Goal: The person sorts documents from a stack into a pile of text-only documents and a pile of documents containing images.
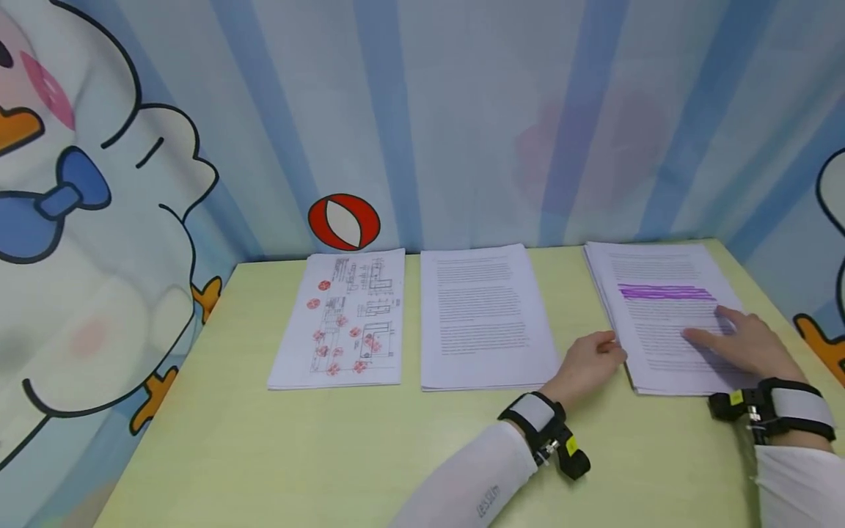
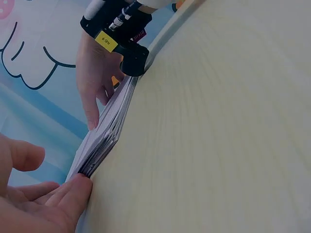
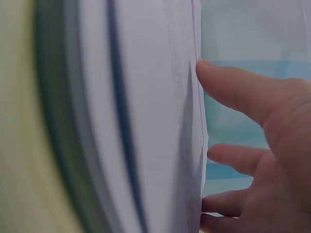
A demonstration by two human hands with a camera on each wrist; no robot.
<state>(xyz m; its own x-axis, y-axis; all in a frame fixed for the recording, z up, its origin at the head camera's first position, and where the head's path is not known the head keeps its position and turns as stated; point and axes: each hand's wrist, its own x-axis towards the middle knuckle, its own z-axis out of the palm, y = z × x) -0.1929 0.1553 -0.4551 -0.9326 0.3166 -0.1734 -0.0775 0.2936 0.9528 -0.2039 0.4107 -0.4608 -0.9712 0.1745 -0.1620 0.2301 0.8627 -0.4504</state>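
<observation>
Purple-marked stack (image 1: 660, 341): near the tabletop's (image 1: 198, 447) right edge, long axis front-to-back. My left hand (image 1: 587, 364) touches its left side; my right hand (image 1: 755, 346) overlies its right. Both: thumb apart from fingers.

Soft, even light across the worktop (image 1: 264, 455) before me, faint shadow under the right hand (image 1: 759, 348) on the paper stack (image 1: 660, 374), wrist views dimmer, nearest paper edges smeared out of focus in the right one, print too soft to read.

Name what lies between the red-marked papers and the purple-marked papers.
The head view shows the middle papers there, and the left hand at the purple-marked papers.
</observation>
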